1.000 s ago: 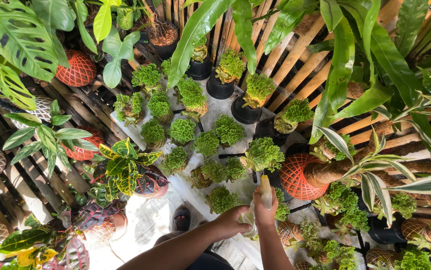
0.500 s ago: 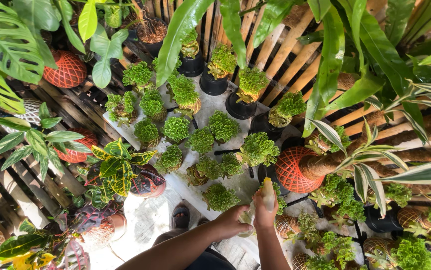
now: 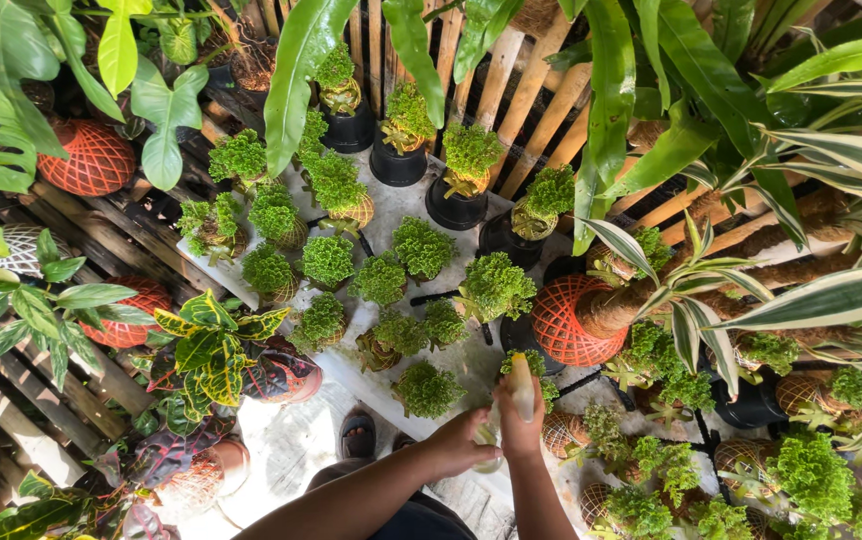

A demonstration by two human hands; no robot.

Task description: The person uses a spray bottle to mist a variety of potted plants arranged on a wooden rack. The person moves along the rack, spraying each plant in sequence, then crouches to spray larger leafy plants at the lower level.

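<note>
Right hand (image 3: 517, 425) clamped around a slim, smooth pale-yellow bottle (image 3: 522, 385), upright near the bottom centre. Left hand (image 3: 461, 443) cups something beneath it; grip unclear. Just beyond: frilly green moss-ball plants (image 3: 422, 247) on a rough pale slab (image 3: 471, 350); red mesh pot (image 3: 565, 322) right.

Left arm: bare forearm enters from the bottom edge and slants up to the right.
Left hand (image 3: 461, 445): fingers curled, palm turned toward the right hand.
Right arm: forearm rises steeply from the bottom edge.
Right hand (image 3: 519, 425): closed in a fist, touching the left hand.
</note>
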